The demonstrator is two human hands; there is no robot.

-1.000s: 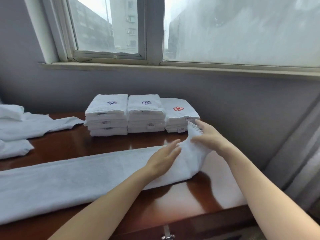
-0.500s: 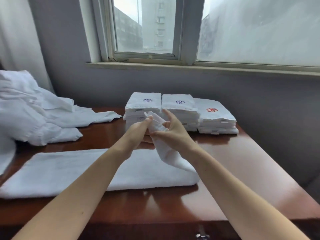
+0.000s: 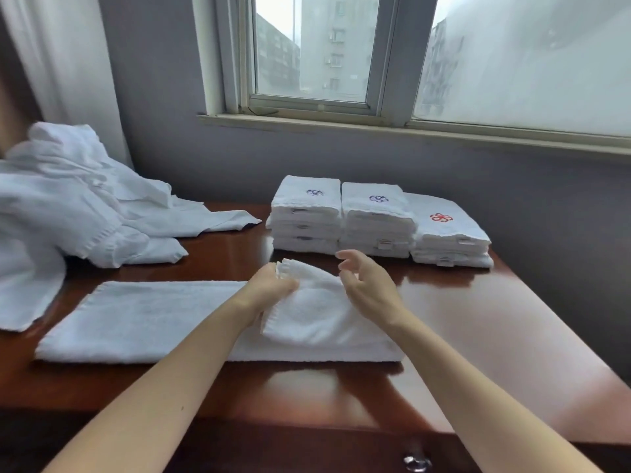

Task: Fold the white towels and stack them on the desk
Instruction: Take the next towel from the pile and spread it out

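The left hand (image 3: pixel 273 285) is gripping the turned-over end of a long white terry towel (image 3: pixel 143 319), with its fingers curled round the hemmed edge. The right hand (image 3: pixel 370 290) is hovering just beside that fold, fingers loosely spread and holding nothing. The towel is lying lengthwise across the glossy reddish-brown wooden desk (image 3: pixel 495 329), its right end doubled back leftward. Three stacks of folded white towels (image 3: pixel 375 230) are sitting behind it, and a loose heap of white linen (image 3: pixel 75 213) is lying at the left.

3 towel stacks (image 3: pixel 377 221) stand behind the long towel (image 3: pixel 143 319) on the desk (image 3: pixel 495 336).
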